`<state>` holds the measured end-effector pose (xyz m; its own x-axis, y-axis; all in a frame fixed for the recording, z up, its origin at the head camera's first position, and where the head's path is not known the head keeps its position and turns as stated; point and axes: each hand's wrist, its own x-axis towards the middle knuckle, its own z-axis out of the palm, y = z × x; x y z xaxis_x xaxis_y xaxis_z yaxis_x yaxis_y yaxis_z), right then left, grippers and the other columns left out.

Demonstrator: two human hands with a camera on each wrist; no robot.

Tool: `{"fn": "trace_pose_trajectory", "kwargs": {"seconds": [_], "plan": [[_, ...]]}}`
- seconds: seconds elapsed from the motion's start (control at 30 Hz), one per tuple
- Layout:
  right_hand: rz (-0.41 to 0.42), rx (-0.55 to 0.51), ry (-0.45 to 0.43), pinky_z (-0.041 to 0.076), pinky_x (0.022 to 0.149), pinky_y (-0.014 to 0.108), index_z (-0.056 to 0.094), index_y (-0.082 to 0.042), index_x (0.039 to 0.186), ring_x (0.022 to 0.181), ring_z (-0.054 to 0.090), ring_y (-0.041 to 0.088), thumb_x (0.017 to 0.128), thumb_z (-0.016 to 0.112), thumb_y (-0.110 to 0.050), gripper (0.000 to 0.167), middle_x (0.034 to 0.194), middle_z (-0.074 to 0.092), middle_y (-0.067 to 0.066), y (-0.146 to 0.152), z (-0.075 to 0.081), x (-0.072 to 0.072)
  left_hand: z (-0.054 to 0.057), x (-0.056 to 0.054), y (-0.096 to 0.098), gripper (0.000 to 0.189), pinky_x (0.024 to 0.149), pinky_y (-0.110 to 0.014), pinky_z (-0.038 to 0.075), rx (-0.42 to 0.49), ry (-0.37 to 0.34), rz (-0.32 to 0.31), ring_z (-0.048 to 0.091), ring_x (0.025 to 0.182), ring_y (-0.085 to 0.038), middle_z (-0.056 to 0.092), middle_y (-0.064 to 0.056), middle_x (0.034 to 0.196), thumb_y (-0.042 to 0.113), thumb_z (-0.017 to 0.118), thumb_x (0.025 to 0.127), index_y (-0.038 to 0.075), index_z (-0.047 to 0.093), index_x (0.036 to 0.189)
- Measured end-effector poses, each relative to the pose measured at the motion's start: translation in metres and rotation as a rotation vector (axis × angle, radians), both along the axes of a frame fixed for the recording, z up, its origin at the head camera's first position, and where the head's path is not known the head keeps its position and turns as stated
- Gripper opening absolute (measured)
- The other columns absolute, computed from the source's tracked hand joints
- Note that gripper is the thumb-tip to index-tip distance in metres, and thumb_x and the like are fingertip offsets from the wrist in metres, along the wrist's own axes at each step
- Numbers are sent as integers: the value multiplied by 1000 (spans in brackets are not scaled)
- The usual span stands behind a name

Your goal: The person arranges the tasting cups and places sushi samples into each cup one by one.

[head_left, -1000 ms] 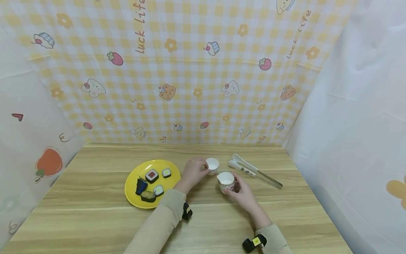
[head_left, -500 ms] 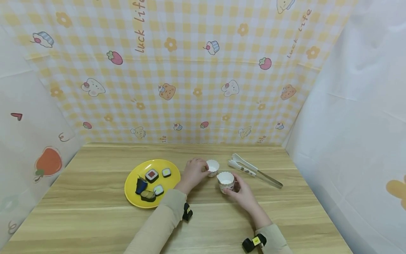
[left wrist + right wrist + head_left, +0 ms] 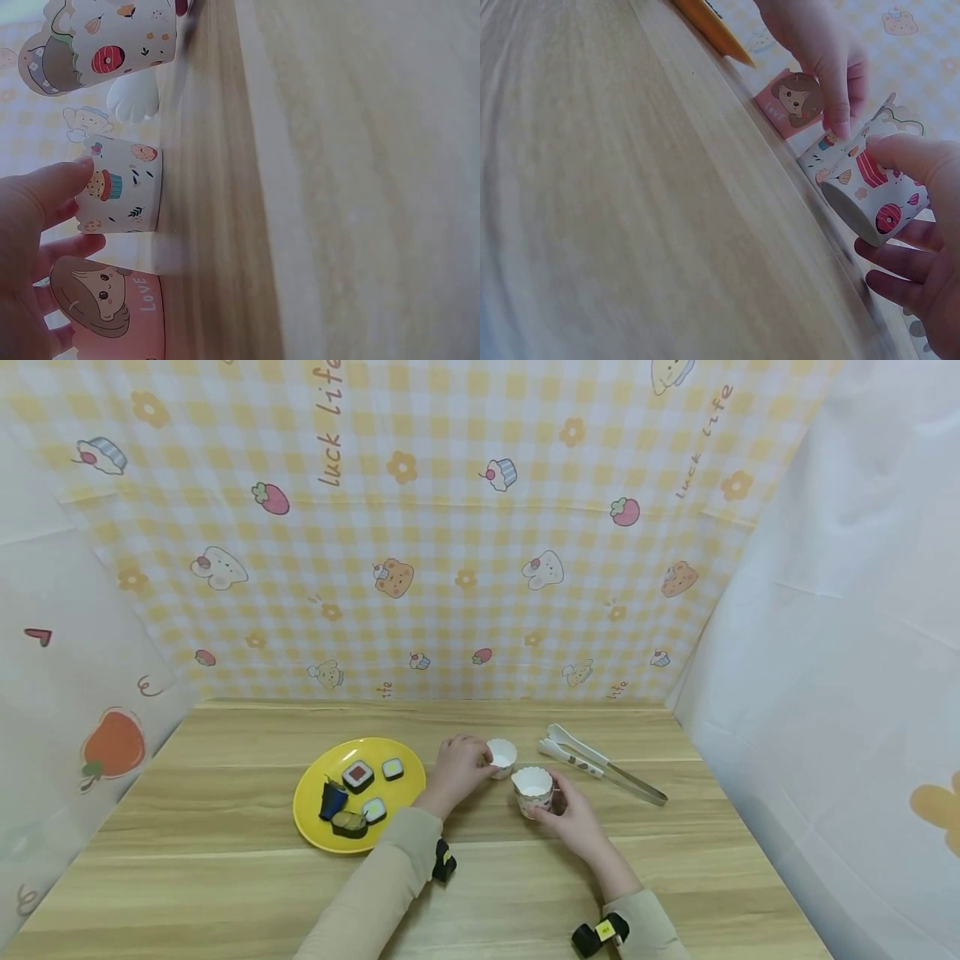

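Note:
My left hand (image 3: 459, 771) pinches a small white paper baking cup (image 3: 124, 187) at its rim, with the thumb on its printed side. This cup stands upright on the table. Close by my left fingers is a pink baking cup (image 3: 112, 319) with a cartoon girl and the word LOVE, hidden behind the hand in the head view. My right hand (image 3: 572, 814) grips another white baking cup (image 3: 877, 184), printed with a donut and cake, between thumb and fingers. Its bottom shows in the right wrist view, raised off the table. The insides of both white cups look empty from above.
To the left lies a yellow plate (image 3: 311, 831) bearing several sushi pieces, such as a square roll (image 3: 358, 776). White-tipped metal tongs (image 3: 600, 764) lie at the back right. A checked cloth (image 3: 465, 535) hangs behind the wooden table (image 3: 517, 902).
The cup at my left hand has shifted slightly toward me, and the left hand a little with it. My right hand and its cup have stayed in place.

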<state>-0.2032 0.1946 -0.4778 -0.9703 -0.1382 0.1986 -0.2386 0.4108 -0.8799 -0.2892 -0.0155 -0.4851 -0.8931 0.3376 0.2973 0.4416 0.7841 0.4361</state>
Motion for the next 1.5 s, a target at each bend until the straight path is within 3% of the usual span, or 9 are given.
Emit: {"fn": "trace_pose_trajectory", "kwargs": {"seconds": [0.7,1.0,1.37,1.5], "plan": [[28,-26,-4,49,86,45,48,6,131,98,62,30,79,75,2,59,109,61,16,1,-4,-3,1,1,0,21,98,-50,35,9,-30,7,53,111,-26,67,-3,110,32,76,83,15,72,95],[19,-29,-16,48,87,48,48,4,132,98,62,31,79,76,1,59,109,61,15,2,-5,-3,8,0,-3,23,98,-51,35,46,-63,-8,52,112,-28,65,-5,114,32,74,85,14,71,100],[18,-9,-10,47,88,49,49,5,131,98,62,29,79,76,1,59,110,61,14,2,-4,-4,18,6,-2,21,99,-50,36,95,-33,-36,53,114,-29,65,-4,115,31,70,88,13,70,101],[12,-21,2,48,87,48,50,4,130,98,62,29,78,77,1,59,110,61,14,3,-12,-7,21,10,-3,23,101,-49,34,112,-40,-49,52,115,-27,65,-3,115,31,69,90,13,70,102]]}}
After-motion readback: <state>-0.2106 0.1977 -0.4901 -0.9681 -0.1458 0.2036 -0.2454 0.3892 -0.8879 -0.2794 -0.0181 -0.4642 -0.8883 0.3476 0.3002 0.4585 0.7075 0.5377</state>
